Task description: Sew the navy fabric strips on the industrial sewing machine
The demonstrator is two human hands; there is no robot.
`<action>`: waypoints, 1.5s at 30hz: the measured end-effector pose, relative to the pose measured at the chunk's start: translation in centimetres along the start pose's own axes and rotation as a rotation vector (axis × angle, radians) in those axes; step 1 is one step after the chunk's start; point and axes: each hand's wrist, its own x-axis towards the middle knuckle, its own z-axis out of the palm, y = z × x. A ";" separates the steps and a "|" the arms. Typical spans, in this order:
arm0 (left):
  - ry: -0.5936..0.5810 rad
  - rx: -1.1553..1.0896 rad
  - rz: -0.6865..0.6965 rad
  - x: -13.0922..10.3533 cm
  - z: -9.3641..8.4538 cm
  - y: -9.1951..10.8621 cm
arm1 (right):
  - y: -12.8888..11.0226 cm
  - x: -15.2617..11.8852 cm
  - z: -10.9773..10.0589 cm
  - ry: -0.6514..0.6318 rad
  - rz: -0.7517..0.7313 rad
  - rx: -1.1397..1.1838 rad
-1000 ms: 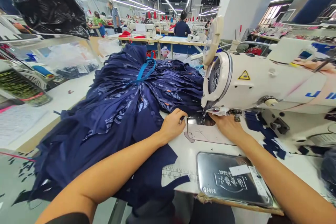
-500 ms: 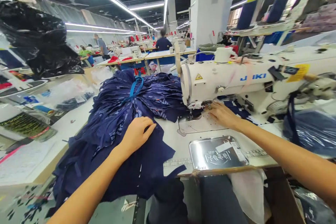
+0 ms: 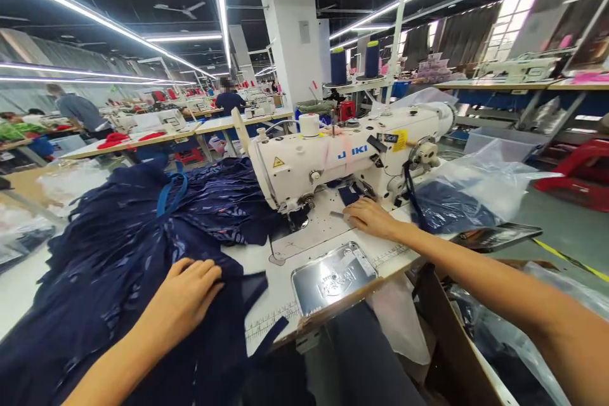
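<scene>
Clock ref.: 12 = straight ahead. L hand [image 3: 190, 298] was rested palm down on navy fabric bundle [image 3: 99, 266]; fingers were loosely bent, but whether cloth was gripped could not be told. Blue tie [image 3: 172, 195] was located approx. 11 o'clock from L hand. R hand [image 3: 373, 219] was placed low beside sewing machine [image 3: 323, 155], fingers bent downward; grip vs. mere contact could not be told. Grey strip [image 3: 338, 214] was located at R fingertips, approx. 9 o'clock, long axis approx. 9-to-3, slightly tilted. Small navy pieces [image 3: 349, 193] were seen just beyond, approx. 12 o'clock. To both, R hand was nearer. Shiny metal panel [image 3: 333, 279] was positioned approx. 7 o'clock from R hand.
</scene>
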 end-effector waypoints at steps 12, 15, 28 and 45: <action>0.348 -0.737 -0.367 6.7 0.0 3.1 | -4.9 2.6 2.5 0.077 -0.303 -0.116; 0.351 -0.945 -0.396 5.9 0.2 2.5 | -6.3 2.6 2.6 0.067 -0.371 -0.035; 0.509 -1.443 -0.535 -7.9 -3.4 -4.3 | -17.5 9.6 1.7 0.140 -0.757 0.259; 0.425 -1.668 -0.382 -4.3 -3.4 -2.9 | -21.6 10.7 2.5 -0.180 -0.962 0.095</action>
